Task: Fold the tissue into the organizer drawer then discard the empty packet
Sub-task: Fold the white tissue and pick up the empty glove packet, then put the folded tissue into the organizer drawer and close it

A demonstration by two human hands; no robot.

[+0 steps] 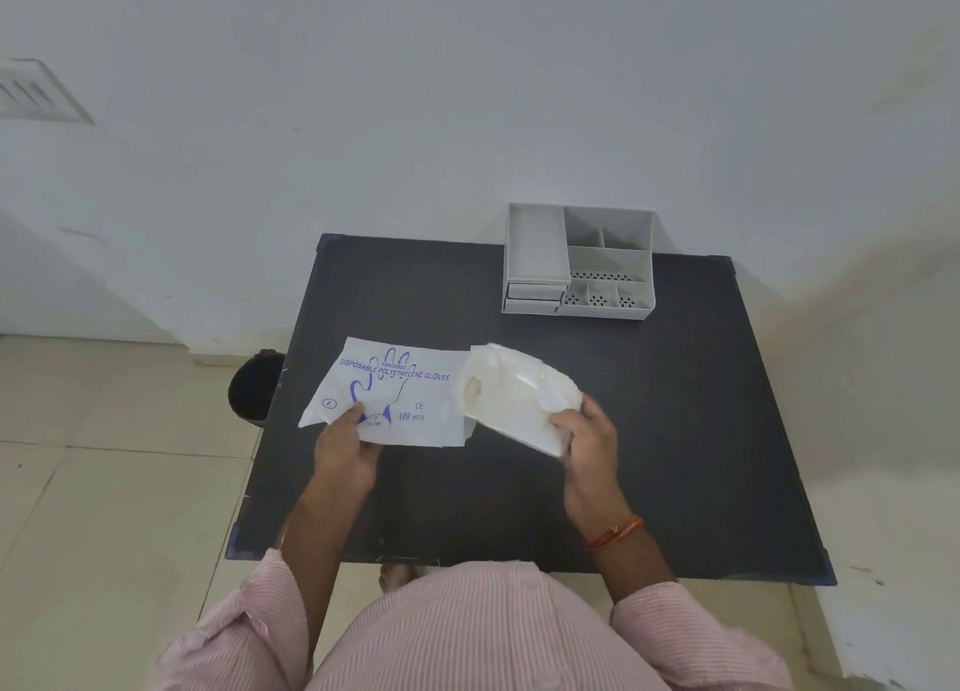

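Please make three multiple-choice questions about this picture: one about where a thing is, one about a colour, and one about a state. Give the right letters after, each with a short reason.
1. Where does the organizer stand?
A. far right part of the table
B. near left corner
C. on the floor

2. What colour is the print on the packet?
A. red
B. blue
C. green

3. What is the state of the tissue?
A. folded inside a drawer
B. lying untouched on the table
C. held in the right hand, beside the packet mouth

Answers:
1 A: it sits at the table's far edge, toward the right, by the wall.
2 B: the glove drawing and letters are blue.
3 C: the right hand grips its right end, while the left hand holds the packet.
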